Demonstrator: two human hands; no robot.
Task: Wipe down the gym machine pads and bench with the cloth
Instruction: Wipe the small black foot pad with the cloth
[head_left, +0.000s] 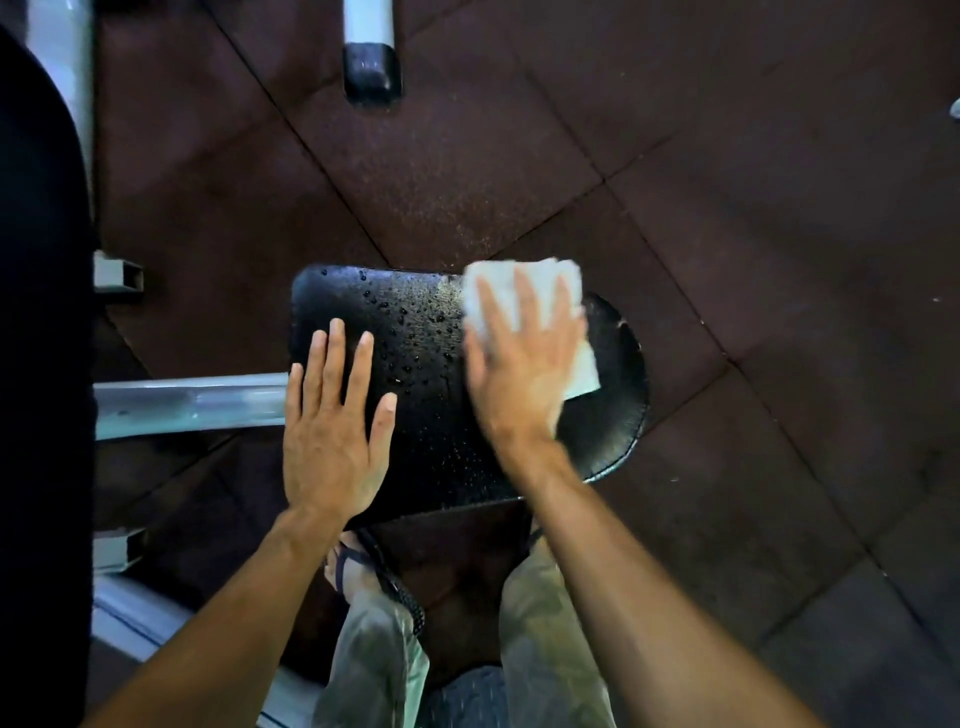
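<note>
Both forearms are being held low. Left hand (332, 415) is being laid flat, fingers straight, steadying the black droplet-beaded vinyl seat pad (415, 374). Folded white soft cloth (524, 296) is being pressed under the flat right hand (519, 364), seemingly mid-stroke; limp, light, best palmed against slick wet vinyl.

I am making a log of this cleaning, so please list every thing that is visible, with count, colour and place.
seat pad: one, black, centre, wet with droplets
cloth: one, white, on the pad's right part, under the right hand
frame tube: one, pale grey, left of the pad
rubber end cap: one, black, top, on a grey tube
floor tiles: several, dark reddish-brown, all around
sandal: one visible, dark, below the pad
left hand: flat on the pad
right hand: flat on the cloth
</note>
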